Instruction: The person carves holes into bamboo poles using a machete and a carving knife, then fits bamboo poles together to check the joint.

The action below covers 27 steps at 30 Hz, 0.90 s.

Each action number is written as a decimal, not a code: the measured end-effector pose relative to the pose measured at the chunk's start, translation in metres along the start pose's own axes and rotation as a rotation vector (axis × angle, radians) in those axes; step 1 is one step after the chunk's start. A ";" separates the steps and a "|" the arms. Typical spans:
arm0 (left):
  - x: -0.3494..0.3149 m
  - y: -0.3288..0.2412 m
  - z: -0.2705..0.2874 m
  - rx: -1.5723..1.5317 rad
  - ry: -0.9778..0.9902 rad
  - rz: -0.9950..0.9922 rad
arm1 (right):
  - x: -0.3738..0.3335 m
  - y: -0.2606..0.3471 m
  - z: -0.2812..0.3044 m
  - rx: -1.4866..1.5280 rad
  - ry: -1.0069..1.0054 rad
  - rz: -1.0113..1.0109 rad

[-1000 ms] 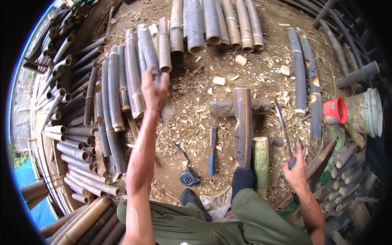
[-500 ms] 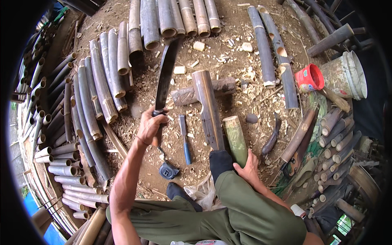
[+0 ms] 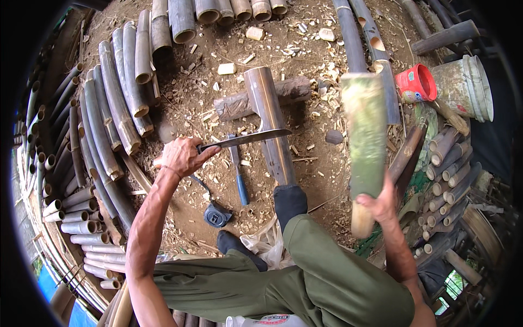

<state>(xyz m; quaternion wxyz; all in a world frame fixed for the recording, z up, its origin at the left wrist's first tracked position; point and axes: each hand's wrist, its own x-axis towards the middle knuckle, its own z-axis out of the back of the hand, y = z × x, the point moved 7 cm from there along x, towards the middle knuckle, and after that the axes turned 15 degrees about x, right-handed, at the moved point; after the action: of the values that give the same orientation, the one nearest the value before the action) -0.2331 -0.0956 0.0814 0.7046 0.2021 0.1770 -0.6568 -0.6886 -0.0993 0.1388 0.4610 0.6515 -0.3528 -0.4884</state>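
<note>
Mid-frame, your bamboo tube [image 3: 266, 98] lies across a log [image 3: 233, 107]; the chisel [image 3: 241, 186] sits left of it, the tape measure [image 3: 217, 214] lower left. Your machete [image 3: 250, 138] passes over the tube, your mallet [image 3: 365, 131] is right. Upper right, a pail [image 3: 409, 85] stands beside a bucket [image 3: 457, 90].

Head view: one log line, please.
left hand: holds long metal knife; right hand: holds green cylindrical club; brown bamboo: across rough brown log

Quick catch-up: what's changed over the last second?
The machete went from the right hand to the left hand; its blade, pointing away half a second ago, now points right. The right hand took hold of the green club and raised it off the ground. The bamboo length still lies across the log; chisel and tape measure stayed put.
</note>
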 end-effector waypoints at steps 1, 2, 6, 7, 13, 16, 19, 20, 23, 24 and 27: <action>0.003 -0.001 -0.002 0.004 -0.010 -0.013 | 0.007 0.022 -0.002 0.043 0.019 0.000; 0.004 -0.003 -0.003 0.009 -0.020 -0.026 | 0.010 0.037 -0.001 0.050 0.015 -0.016; -0.001 -0.002 -0.002 0.025 0.006 -0.003 | 0.029 0.080 -0.016 0.113 0.048 -0.029; 0.001 -0.004 -0.002 0.019 -0.012 -0.010 | 0.032 0.088 -0.024 0.132 0.058 -0.019; -0.001 -0.002 -0.007 -0.006 -0.018 -0.002 | 0.046 0.088 -0.059 0.004 0.274 0.117; -0.001 -0.002 -0.012 -0.029 -0.038 -0.012 | 0.052 0.072 -0.086 -0.401 0.257 0.341; 0.002 -0.006 -0.020 -0.045 0.002 -0.025 | 0.074 0.021 -0.089 -0.970 0.405 -0.070; 0.006 -0.009 -0.020 0.021 0.093 -0.018 | 0.084 0.030 -0.091 -0.952 0.372 0.019; 0.008 -0.002 -0.025 0.012 0.096 -0.015 | 0.092 0.104 -0.100 -0.645 0.245 0.367; 0.008 0.002 -0.023 0.020 0.084 -0.009 | 0.097 0.132 -0.100 -0.476 0.188 0.495; 0.007 0.001 -0.027 -0.001 0.081 -0.037 | 0.090 0.149 -0.089 -0.146 0.057 0.693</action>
<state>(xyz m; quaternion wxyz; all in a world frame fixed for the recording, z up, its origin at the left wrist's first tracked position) -0.2316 -0.0870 0.0545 0.6846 0.2247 0.2095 -0.6610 -0.5796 -0.2073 0.2604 0.6542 0.4720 -0.5040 -0.3086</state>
